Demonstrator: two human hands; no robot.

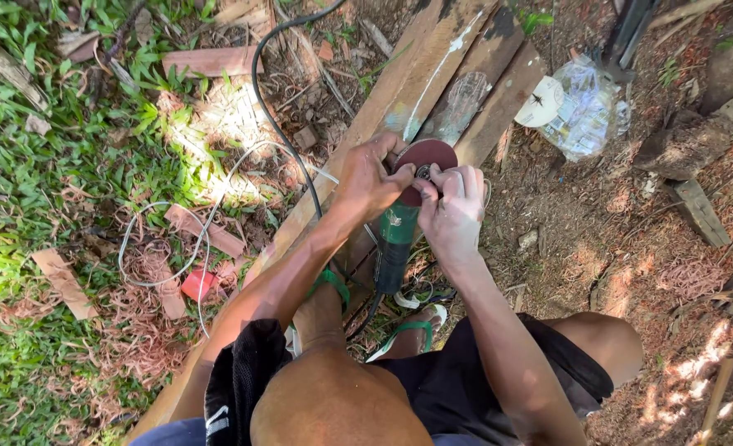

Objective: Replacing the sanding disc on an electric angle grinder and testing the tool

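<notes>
The person squats over long wooden planks point(432, 74) that lie on the ground, and a green angle grinder point(397, 244) rests on them between the knees, with its head turned away from the body. A dark red round disc point(429, 154) sits on the head of the tool.

The left hand point(368, 177) has its grip closed on the edge of the disc and the guard, probably so the disc does not turn. The right hand point(453, 211) has its fingers pinched together at the centre of the disc, on the small metal nut point(423, 173) there; what exactly lies between the fingertips I cannot tell.

The black cable point(261, 91) runs from the tool away over the grass, and a thin white cord point(164, 248) lies in loops beside it. A clear plastic bag point(585, 111) with a white round piece point(540, 101) lies to the right on the bare soil, near the planks. Both feet wear green sandals point(412, 329), just beside the grinder.
</notes>
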